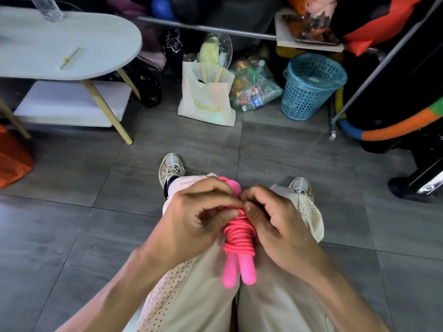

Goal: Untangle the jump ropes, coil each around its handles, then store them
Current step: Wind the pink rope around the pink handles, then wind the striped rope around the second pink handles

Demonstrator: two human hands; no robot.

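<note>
A pink jump rope (238, 238) lies over my knees, its cord wound in many turns around its two pink handles, which sit side by side. The handle ends stick out below the coil toward me. My left hand (196, 219) grips the bundle from the left, fingers curled at the top of the coil. My right hand (271, 219) holds it from the right, thumb and fingertips pinching the cord at the upper turns. The far ends of the handles show just above my fingers.
I sit above a grey tiled floor (119, 188), feet ahead. A white oval table (72, 49) with a lower shelf stands at the left. A white paper bag (206, 97), a clear bag of rubbish (254, 89) and a blue mesh bin (309, 85) line the back.
</note>
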